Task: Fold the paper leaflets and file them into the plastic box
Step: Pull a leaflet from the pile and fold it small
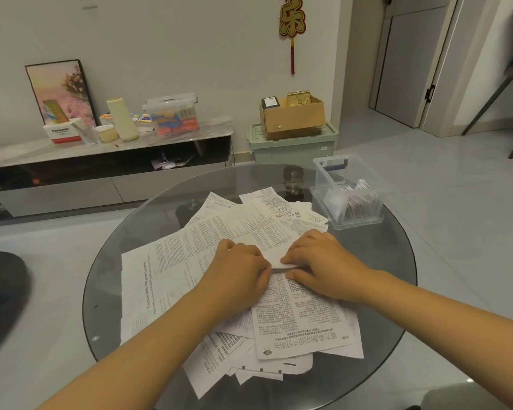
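Observation:
Several printed paper leaflets (pixel 187 261) lie spread in a loose heap on the round glass table (pixel 391 285). On top of the heap, in the middle, lies a small white leaflet (pixel 274 255), partly folded. My left hand (pixel 239 272) presses on its left end with curled fingers, and my right hand (pixel 323 261) pinches its folded front edge. A clear plastic box (pixel 348 192) stands open at the table's far right, with several folded leaflets standing inside it.
Beyond the table, a green lidded bin (pixel 293 146) carries a cardboard box (pixel 292 115). A low cabinet (pixel 107 161) along the wall holds a lidded container, a tissue box and a picture frame. A dark chair seat (pixel 0 291) sits at left.

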